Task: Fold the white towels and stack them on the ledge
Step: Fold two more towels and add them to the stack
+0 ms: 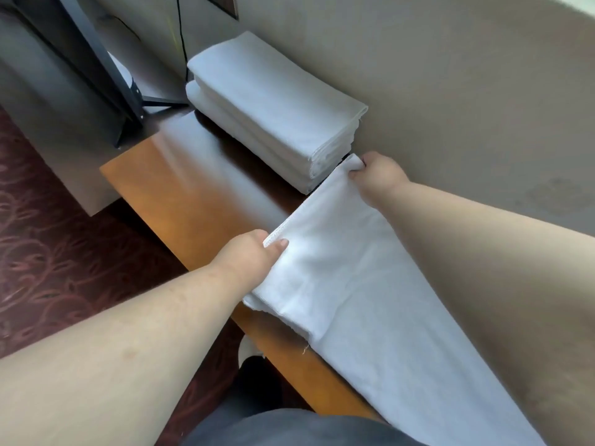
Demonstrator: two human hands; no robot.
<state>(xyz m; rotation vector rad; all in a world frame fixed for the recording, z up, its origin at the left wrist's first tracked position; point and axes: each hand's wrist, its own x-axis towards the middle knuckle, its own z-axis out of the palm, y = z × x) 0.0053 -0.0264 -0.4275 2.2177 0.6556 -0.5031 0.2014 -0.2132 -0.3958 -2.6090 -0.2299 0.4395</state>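
Note:
A long white towel (347,284) lies along the wooden ledge (180,194), its far end doubled over itself. My left hand (248,255) pinches the near corner of that far end, thumb on top. My right hand (376,178) grips the other corner, close to the wall. A stack of folded white towels (273,104) sits on the ledge just beyond the towel, against the wall, a small gap away from my right hand.
A beige wall (450,75) runs along the ledge's right side. A dark folded stand (96,69) and a black cable (181,33) are at the ledge's far end. Patterned red carpet (48,252) lies to the left, below the ledge.

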